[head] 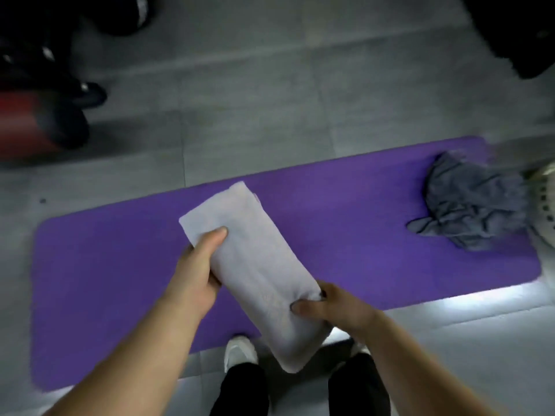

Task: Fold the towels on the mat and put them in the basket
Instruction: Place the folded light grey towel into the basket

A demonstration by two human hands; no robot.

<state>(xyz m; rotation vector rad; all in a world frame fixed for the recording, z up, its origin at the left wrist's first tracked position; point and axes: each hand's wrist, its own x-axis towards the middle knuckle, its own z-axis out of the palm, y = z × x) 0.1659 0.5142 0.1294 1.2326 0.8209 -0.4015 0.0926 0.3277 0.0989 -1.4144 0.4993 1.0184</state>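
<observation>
Head view: a folded pale towel (pixel 258 274) was held above the purple mat (pixel 120 280). The left hand (pixel 198 265) pinched its far end and the right hand (pixel 333 307) its near side, both grips closed on it. Carrying it level to the basket (pixel 548 202) at far right should keep the fold.

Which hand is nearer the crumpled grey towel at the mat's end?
Right. The right hand grips the near end of the folded white towel, off to the left of the crumpled grey towel. The left hand holds the far end, farther to the left.
</observation>
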